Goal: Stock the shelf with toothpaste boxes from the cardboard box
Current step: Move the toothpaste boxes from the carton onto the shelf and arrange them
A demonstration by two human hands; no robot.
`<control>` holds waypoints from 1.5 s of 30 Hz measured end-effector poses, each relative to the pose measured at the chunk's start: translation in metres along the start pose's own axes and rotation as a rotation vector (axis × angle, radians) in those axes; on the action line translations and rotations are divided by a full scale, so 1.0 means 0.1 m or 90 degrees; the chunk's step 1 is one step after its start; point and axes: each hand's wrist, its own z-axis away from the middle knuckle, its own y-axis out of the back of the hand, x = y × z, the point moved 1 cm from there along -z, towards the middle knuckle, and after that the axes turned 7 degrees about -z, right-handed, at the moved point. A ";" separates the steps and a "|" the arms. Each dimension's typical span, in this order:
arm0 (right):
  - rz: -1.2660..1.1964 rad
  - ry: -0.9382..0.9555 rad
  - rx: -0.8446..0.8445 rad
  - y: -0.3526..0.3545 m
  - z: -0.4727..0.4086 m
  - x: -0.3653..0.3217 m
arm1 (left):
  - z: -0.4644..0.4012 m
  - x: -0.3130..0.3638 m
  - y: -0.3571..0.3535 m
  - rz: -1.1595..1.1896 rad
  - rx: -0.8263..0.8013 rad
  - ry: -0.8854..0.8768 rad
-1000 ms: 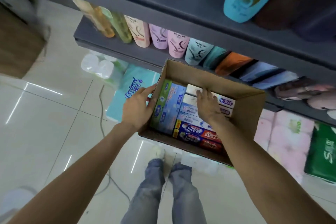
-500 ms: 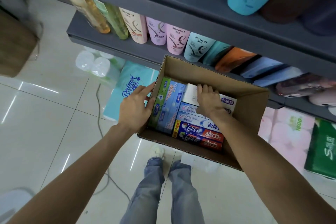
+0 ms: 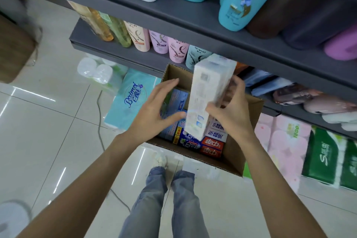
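I see the white toothpaste pack (image 3: 208,98) has come up out of the cardboard box (image 3: 245,141), gripped in my right hand (image 3: 229,114) above the remaining toothpaste boxes (image 3: 202,143). My left hand (image 3: 154,114) has let go of the box's left wall, fingers spread loose. Shampoo bottles (image 3: 173,48) line the grey shelf (image 3: 119,48) beyond.

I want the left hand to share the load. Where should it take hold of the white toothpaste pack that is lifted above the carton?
Probably at the lower end of the white toothpaste pack, coming in from its left side. The pack stands nearly on end, long and narrow, and the right hand grips its right edge at mid-height. The left hand is open just beside that free left face, above the cardboard box.
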 end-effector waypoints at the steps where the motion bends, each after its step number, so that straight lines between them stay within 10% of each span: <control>1: -0.077 -0.029 0.005 0.00 0.05 -0.09 | 0.00 0.16 -0.01 0.097 -0.076 0.041; 13: -0.422 -0.124 -0.039 0.36 1.08 -0.98 | 0.36 1.38 0.35 0.562 -0.148 0.250; 22: -0.566 -0.097 0.244 0.75 1.63 -1.27 | 0.55 1.66 0.60 0.770 -0.186 0.352; 32: -0.566 -0.014 0.318 1.24 1.67 -1.44 | 0.49 2.17 0.82 0.722 -0.206 0.243; 45: -0.477 0.295 0.336 2.86 1.33 -2.36 | -0.64 4.29 1.26 0.040 -0.002 -0.228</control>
